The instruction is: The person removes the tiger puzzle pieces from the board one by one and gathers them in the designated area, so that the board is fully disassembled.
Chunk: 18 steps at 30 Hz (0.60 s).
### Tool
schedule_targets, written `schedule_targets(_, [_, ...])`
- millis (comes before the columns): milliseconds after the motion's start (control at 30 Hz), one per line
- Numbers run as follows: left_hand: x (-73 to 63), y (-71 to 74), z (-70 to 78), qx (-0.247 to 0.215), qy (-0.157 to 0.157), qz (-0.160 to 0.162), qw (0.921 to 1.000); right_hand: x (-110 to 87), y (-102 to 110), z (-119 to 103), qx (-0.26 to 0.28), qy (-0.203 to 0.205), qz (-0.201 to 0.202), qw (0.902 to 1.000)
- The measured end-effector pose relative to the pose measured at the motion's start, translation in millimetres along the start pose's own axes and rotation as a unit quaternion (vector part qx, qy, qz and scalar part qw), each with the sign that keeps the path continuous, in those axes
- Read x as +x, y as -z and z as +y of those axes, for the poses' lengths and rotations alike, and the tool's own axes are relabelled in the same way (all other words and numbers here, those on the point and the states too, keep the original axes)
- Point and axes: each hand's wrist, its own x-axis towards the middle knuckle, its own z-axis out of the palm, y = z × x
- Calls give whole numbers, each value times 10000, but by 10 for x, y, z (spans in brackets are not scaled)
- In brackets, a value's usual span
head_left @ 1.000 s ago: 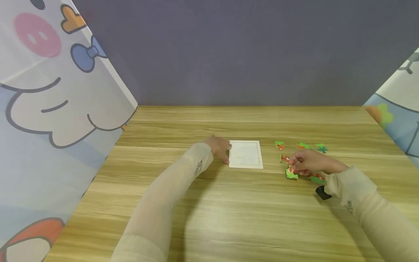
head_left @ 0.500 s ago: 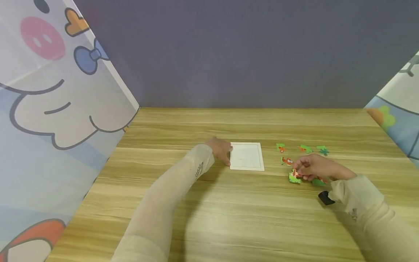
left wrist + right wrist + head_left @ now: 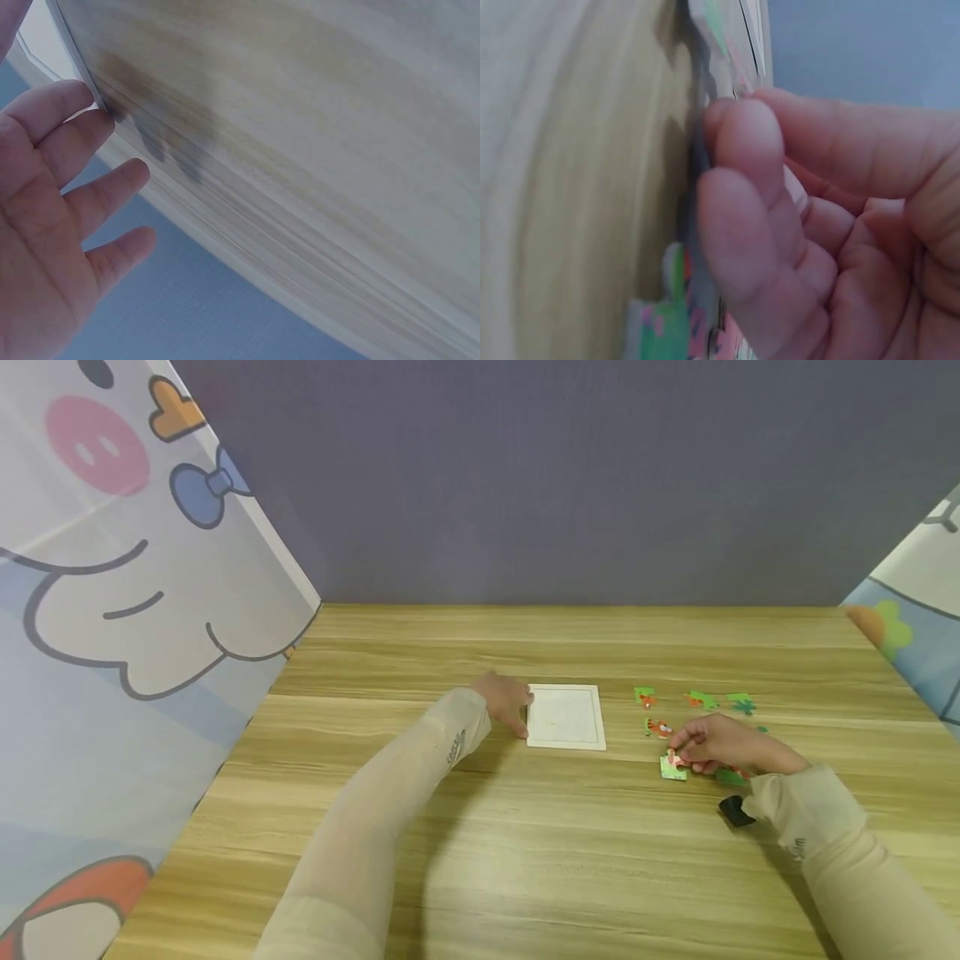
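Observation:
My right hand [image 3: 720, 745] pinches a green and red jigsaw piece [image 3: 672, 769] between thumb and fingertips, close over the table. In the right wrist view the held piece [image 3: 714, 28] appears tilted, edge-on past the fingertips. A white square puzzle tray [image 3: 566, 747] lies flat at mid-table with a bare inside. At its left edge rests my left hand [image 3: 505, 700], fingers spread and relaxed. The left wrist view shows two fingertips [image 3: 94, 124] right at the tray's side. Another green and red jigsaw piece [image 3: 729, 777] is partly hidden beneath my right hand.
Several loose jigsaw pieces lie behind and around the right hand, among them an orange one [image 3: 658, 727], a green one [image 3: 702, 699] and a teal one [image 3: 742, 704]. A black band [image 3: 735, 812] shows under the right wrist. A grey panel [image 3: 570, 485] stands behind the table.
The right hand and its pinched piece have shifted slightly to the right and nearer. The left hand stays at the tray's edge; the head view has moved a little.

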Motion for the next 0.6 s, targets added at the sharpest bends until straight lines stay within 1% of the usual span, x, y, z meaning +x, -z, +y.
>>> schedule_targets(133, [-20, 5, 0, 158, -5, 17, 9999, 23, -8, 0, -151, -58, 120, 9998])
schedule_targets(300, [-47, -16, 7, 543, -88, 86, 9984, 23, 27, -32, -274, -156, 331, 9990])
schedule_targets(333, [-56, -27, 3, 554, -101, 123, 9983, 21, 40, -44, -336, -157, 407, 9985])
schedule_targets(367, [-68, -34, -5, 452, -101, 162, 9988, 14, 58, -52, -419, -137, 490, 9978])
schedule_targets(400, [-79, -41, -17, 293, -106, 240, 9992, 5, 75, -66, -474, -126, 579, 9971])
schedule_targets(467, [-105, -57, -63, -121, -116, 496, 9986, -33, 117, -82, -700, -31, 821, 9942])
schedule_targets(500, [-121, -61, -98, -332, -140, 667, 9971, -60, 139, -86, -868, 21, 965, 9915])
schedule_targets(567, [-162, -69, -198, -604, -187, 1101, 9919, -126, 184, -80, -1108, 107, 1240, 9860])
schedule_targets(600, [-192, -71, -261, -589, -186, 1333, 9892, -162, 207, -75, -1184, 106, 1374, 9834])
